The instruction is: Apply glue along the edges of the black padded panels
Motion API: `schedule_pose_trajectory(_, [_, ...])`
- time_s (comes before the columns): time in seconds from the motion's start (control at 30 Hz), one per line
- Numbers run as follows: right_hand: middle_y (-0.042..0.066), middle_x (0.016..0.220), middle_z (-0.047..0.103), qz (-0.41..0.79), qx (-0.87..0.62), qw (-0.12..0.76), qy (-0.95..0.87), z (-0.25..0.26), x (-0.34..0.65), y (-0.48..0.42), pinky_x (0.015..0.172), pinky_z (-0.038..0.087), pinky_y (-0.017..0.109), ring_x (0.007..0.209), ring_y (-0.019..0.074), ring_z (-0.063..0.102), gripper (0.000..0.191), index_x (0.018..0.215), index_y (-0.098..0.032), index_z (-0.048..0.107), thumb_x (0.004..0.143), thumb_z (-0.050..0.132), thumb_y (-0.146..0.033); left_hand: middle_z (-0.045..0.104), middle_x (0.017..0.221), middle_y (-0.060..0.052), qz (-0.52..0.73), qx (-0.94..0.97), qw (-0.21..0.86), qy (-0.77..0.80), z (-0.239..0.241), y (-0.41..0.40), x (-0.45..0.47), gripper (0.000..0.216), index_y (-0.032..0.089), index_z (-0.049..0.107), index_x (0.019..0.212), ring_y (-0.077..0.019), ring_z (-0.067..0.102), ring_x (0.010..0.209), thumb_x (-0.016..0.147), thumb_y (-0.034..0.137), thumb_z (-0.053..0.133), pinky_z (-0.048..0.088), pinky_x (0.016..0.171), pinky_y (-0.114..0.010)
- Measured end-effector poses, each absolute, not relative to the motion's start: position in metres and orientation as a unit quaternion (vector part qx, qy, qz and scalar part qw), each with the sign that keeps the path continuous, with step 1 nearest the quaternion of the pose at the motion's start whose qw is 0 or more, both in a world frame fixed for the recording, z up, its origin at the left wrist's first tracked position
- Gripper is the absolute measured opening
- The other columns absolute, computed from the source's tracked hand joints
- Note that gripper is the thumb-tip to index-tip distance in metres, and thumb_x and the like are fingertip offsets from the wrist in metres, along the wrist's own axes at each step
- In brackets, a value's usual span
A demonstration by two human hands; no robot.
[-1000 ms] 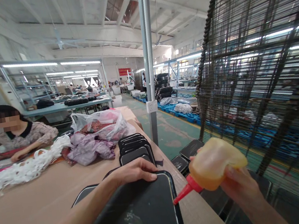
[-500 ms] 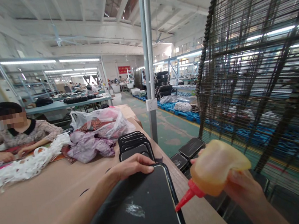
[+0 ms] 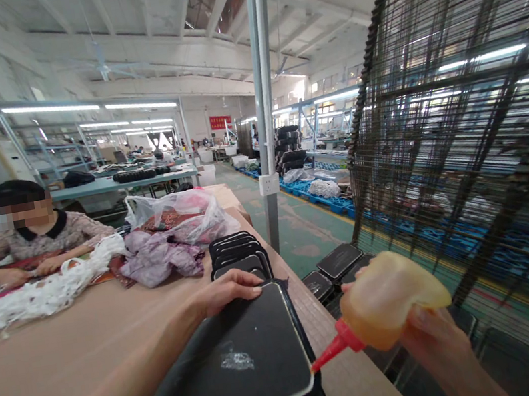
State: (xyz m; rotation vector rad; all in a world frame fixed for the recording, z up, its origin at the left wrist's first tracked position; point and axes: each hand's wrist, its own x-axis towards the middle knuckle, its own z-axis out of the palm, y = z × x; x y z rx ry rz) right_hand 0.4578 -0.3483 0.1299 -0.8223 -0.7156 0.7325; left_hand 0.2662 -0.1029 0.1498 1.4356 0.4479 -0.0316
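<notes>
My right hand squeezes a soft yellow glue bottle whose red nozzle touches the right edge of a black flat panel. A white line runs along that panel's near edge. My left hand lies on the panel's far edge with the fingers pressed down, holding it in place on the brown table.
A stack of black panels stands just beyond my left hand. Purple cloth, a plastic bag and white strips lie farther back. A person sits at the far left. A wire rack stands to the right, with black panels on the floor.
The panel has tilted and turned under my left hand, with a white line now showing along its near edge. The bottle's nozzle has stayed at the right edge, shifting slightly toward me.
</notes>
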Motion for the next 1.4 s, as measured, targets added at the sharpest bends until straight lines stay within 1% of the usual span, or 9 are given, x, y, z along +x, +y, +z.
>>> schedule_pose_trajectory(0.23, [0.009,0.1,0.069,0.293,-0.382,0.823,-0.302,0.119,0.457,-0.352,0.091,0.046,0.055,0.105,0.0378,0.058,0.047,0.113,-0.027,0.063,0.07,0.074,-0.041,0.071,0.077,-0.004,0.019,0.645,0.735,0.208,0.139,-0.098,0.264,0.03,0.012,0.072,0.084,-0.0129,0.062,0.06,0.066,0.037,0.074,0.046,0.06,-0.022])
schedule_pose_trajectory(0.37, [0.007,0.101,0.069,0.251,-0.395,0.844,-0.262,0.11,0.458,-0.354,0.092,0.045,0.055,0.103,0.036,0.06,0.052,0.122,-0.03,0.057,0.072,0.073,-0.036,0.072,0.078,-0.005,0.039,0.639,0.736,0.22,0.133,-0.096,0.264,0.033,0.012,0.071,0.087,-0.0131,0.062,0.061,0.065,0.037,0.075,0.046,0.06,-0.022])
schedule_pose_trajectory(0.6, [0.008,0.116,0.063,0.232,-0.406,0.847,-0.254,0.105,0.455,-0.357,0.095,0.044,0.053,0.107,0.0351,0.057,0.066,0.133,-0.031,0.045,0.073,0.072,-0.033,0.072,0.08,-0.004,0.069,0.604,0.755,0.246,0.125,-0.09,0.264,0.033,0.013,0.07,0.087,-0.0146,0.064,0.064,0.064,0.035,0.077,0.046,0.061,-0.023])
schedule_pose_trajectory(0.77, [0.012,0.111,0.064,0.119,-0.415,0.86,-0.27,0.106,0.452,-0.35,0.093,0.042,0.059,0.102,0.0389,0.059,0.044,0.109,-0.021,0.063,0.07,0.074,-0.038,0.072,0.076,-0.005,0.101,0.575,0.766,0.268,0.118,-0.086,0.264,0.032,0.013,0.069,0.084,-0.0158,0.064,0.063,0.062,0.034,0.078,0.046,0.059,-0.024])
schedule_pose_trajectory(0.87, [0.013,0.104,0.066,0.079,-0.416,0.864,-0.273,0.101,0.453,-0.346,0.088,0.044,0.06,0.095,0.0392,0.061,0.042,0.105,-0.018,0.064,0.069,0.075,-0.036,0.071,0.073,-0.004,0.121,0.561,0.772,0.272,0.113,-0.085,0.264,0.029,0.014,0.068,0.079,-0.0148,0.062,0.059,0.062,0.035,0.078,0.046,0.059,-0.025])
schedule_pose_trajectory(0.93, [0.013,0.107,0.066,0.075,-0.415,0.869,-0.257,0.097,0.453,-0.344,0.087,0.046,0.057,0.094,0.0373,0.062,0.048,0.11,-0.018,0.062,0.067,0.076,-0.035,0.07,0.072,-0.004,0.127,0.555,0.776,0.272,0.11,-0.085,0.264,0.028,0.014,0.067,0.078,-0.0147,0.062,0.058,0.063,0.035,0.078,0.047,0.058,-0.025])
schedule_pose_trajectory(1.03, [0.008,0.108,0.066,0.067,-0.412,0.885,-0.207,0.095,0.452,-0.341,0.085,0.05,0.043,0.092,0.0289,0.063,0.05,0.11,-0.021,0.062,0.064,0.079,-0.03,0.069,0.071,-0.004,0.132,0.545,0.78,0.278,0.109,-0.085,0.264,0.029,0.014,0.065,0.077,-0.0148,0.062,0.059,0.062,0.036,0.079,0.046,0.058,-0.025])
schedule_pose_trajectory(1.13, [0.003,0.097,0.068,0.069,-0.41,0.891,-0.181,0.097,0.449,-0.338,0.079,0.051,0.032,0.085,0.0225,0.064,0.047,0.104,-0.022,0.065,0.061,0.081,-0.027,0.067,0.069,-0.002,0.138,0.542,0.779,0.285,0.11,-0.087,0.265,0.032,0.014,0.063,0.076,-0.0138,0.061,0.057,0.06,0.037,0.08,0.046,0.058,-0.025])
schedule_pose_trajectory(1.4, [0.002,0.09,0.068,0.088,-0.398,0.893,-0.192,0.102,0.447,-0.329,0.078,0.051,0.029,0.082,0.0189,0.063,0.044,0.103,-0.021,0.064,0.063,0.08,-0.026,0.059,0.059,0.004,0.172,0.536,0.771,0.298,0.105,-0.088,0.268,0.04,0.017,0.052,0.071,-0.0097,0.054,0.052,0.056,0.041,0.081,0.041,0.051,-0.02])
